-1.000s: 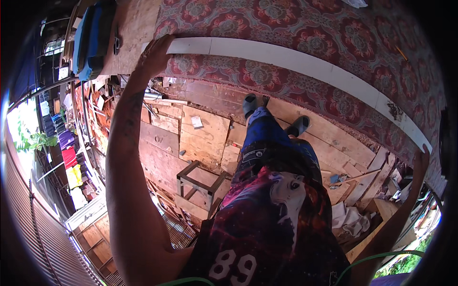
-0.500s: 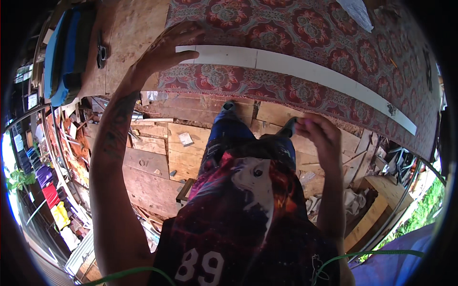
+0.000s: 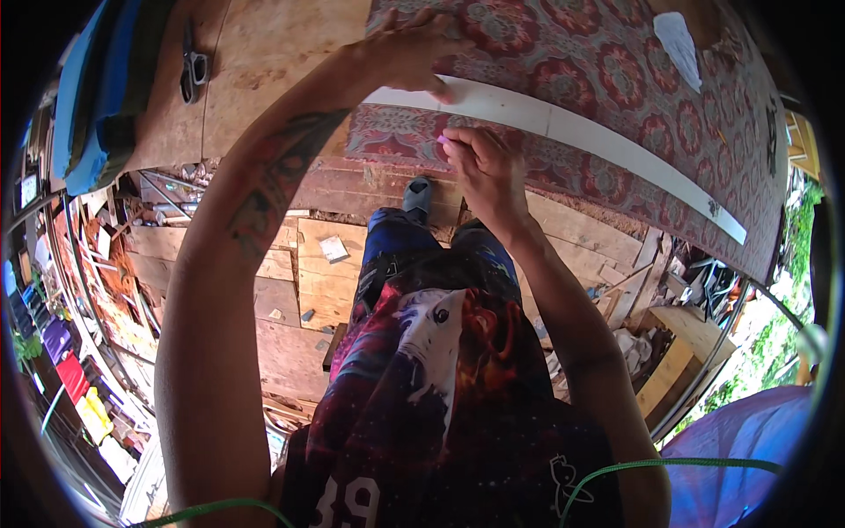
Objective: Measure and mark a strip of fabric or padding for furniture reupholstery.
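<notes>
A long white flat strip (image 3: 585, 130) lies across the red and grey floral fabric (image 3: 576, 66) on the table. My left hand (image 3: 414, 55) rests near the strip's left end, fingers spread over the fabric and thumb down on the strip. Just below, my right hand (image 3: 489, 172) is over the fabric's near margin. Its fingertips pinch a small pink-purple piece (image 3: 444, 139), which looks like chalk and is mostly hidden by the fingers. The piece is a short way from the strip's near edge.
Black-handled scissors (image 3: 192, 72) lie on the bare wooden tabletop at left, beside a stack of folded blue and dark cloth (image 3: 97, 106). A pale crumpled sheet (image 3: 678, 51) sits on the fabric at far right. Planks and scraps cover the floor around my feet (image 3: 418, 198).
My right hand has come up and left from beyond the table's near edge to the fabric beside the strip. My left thumb stays on the strip. The whole view has shifted.
</notes>
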Available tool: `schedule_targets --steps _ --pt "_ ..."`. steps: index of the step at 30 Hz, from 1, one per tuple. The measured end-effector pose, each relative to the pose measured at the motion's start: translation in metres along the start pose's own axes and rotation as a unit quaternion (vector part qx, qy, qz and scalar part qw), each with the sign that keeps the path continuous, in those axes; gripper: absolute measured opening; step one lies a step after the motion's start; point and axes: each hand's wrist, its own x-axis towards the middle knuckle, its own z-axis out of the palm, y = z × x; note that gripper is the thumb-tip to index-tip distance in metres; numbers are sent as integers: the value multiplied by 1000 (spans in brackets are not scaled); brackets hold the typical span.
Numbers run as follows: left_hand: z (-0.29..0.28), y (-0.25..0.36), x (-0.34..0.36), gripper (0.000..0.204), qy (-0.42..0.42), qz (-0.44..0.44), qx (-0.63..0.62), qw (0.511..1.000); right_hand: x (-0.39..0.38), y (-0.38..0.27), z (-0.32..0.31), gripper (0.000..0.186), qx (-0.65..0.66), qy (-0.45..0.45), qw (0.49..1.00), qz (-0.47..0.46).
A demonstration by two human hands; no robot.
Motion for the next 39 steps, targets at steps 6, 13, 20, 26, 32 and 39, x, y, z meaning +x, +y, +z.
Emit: schedule_targets --steps 6,13,20,26,32,39 --pt "-15 10 4 102 -57 -44 -4 997 33 -6 45 22 -176 -25 966 -188" --pt "-14 6 2 102 -59 -32 -34 997 58 -16 82 27 -325 -89 895 -292" --pt "-9 3 1 101 -46 -29 -33 998 56 -17 92 31 -393 -65 860 -321" --pt "4 -3 3 101 -31 -30 -30 999 58 -24 96 23 -437 -143 831 -312" --pt "19 -18 19 102 -66 29 -99 993 62 -42 99 17 -459 -220 820 -263" --pt "50 -33 34 112 -59 23 -130 989 53 -44 65 15 -516 -154 814 -217"
